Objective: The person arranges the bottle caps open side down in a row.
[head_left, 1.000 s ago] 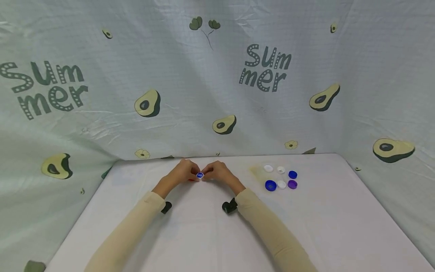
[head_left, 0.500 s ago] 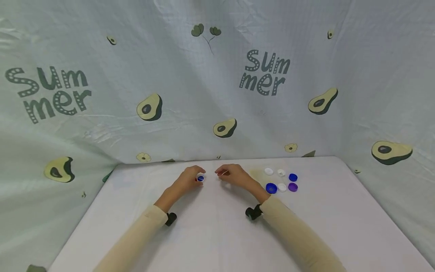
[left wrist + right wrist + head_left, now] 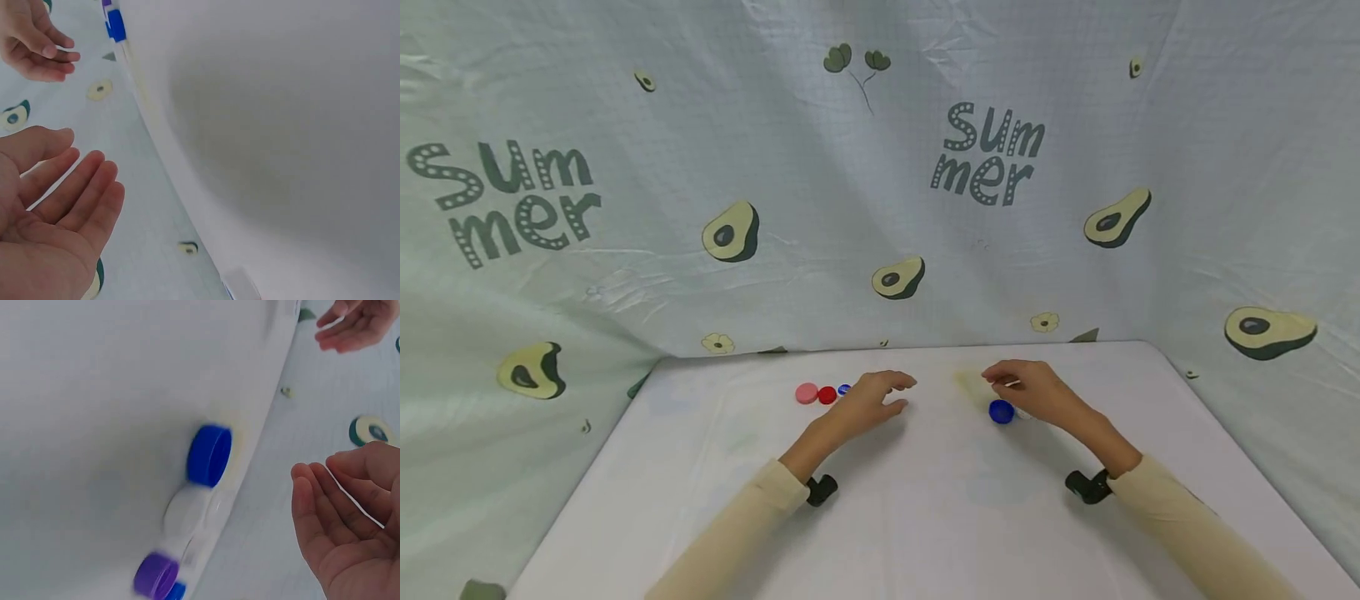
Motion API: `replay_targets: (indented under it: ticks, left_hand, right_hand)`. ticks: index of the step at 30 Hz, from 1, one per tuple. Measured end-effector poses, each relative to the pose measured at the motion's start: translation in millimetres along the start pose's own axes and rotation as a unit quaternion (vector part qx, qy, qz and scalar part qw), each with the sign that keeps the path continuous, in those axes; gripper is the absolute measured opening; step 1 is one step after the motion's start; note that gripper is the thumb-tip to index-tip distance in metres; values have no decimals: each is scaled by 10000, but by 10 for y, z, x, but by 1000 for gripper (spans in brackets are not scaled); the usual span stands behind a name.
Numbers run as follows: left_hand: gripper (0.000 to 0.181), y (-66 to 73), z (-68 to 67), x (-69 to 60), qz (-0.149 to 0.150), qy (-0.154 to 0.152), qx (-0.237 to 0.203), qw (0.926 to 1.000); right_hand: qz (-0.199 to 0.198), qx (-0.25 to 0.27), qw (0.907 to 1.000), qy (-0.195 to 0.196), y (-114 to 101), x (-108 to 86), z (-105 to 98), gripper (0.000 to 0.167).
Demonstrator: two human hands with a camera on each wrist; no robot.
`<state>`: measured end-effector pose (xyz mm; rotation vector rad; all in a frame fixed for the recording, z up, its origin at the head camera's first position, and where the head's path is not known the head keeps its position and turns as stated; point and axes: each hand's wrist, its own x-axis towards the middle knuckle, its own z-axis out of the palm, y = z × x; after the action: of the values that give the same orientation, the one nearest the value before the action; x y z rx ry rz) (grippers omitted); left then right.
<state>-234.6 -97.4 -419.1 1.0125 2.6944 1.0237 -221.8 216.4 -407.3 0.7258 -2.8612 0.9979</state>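
Note:
My left hand [image 3: 867, 402] hovers over the middle of the table, fingers apart and slightly bent, holding nothing. Just left of it lie a pink cap [image 3: 807, 393], a red cap [image 3: 827, 395] and a small blue-and-white cap [image 3: 844, 389], partly covered by the hand. Farther right, my right hand [image 3: 1036, 392] is above the other group of caps with nothing in its relaxed fingers. A large blue bottle cap [image 3: 209, 456] lies below its fingertips. White caps [image 3: 185, 511], a purple cap [image 3: 156, 575] and a smaller blue cap [image 3: 176, 591] show in the right wrist view; the head view mostly hides them.
The white table [image 3: 917, 517] ends at a back edge against a hanging cloth [image 3: 820, 183] printed with avocados and lettering. A yellowish stain [image 3: 972, 385] marks the tabletop left of the right hand.
Both hands held the small blue-and-white cap together at first. It now lies beside the red cap, released. The right hand has moved far right to the other caps; the left has shifted slightly right.

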Motion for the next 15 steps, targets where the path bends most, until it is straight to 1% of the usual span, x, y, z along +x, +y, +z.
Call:
replay_targets:
  ticks: [4,7,11,13,15]
  left_hand:
    - [35,81,132,109,154,-168,-294,9993]
    - [34,149,213,195,187,-251,-516,9982]
    - [34,221,338,308,192,-300,-925,9951]
    - [34,253,410,369,184,-343,-1112,9930]
    - [36,286,481,434,204,-396,-1261,9910]
  right_hand:
    - [239,-172,9992,260,126,-299,-169,23]
    - [406,-181,9986,301,186,-454,-218,23]
    - [646,58,9974,299,234,-565,-186,22]
    - [888,301,9953,252,244,-599,-136,23]
    - [1218,475,9913,168,251,-625,-67,24]
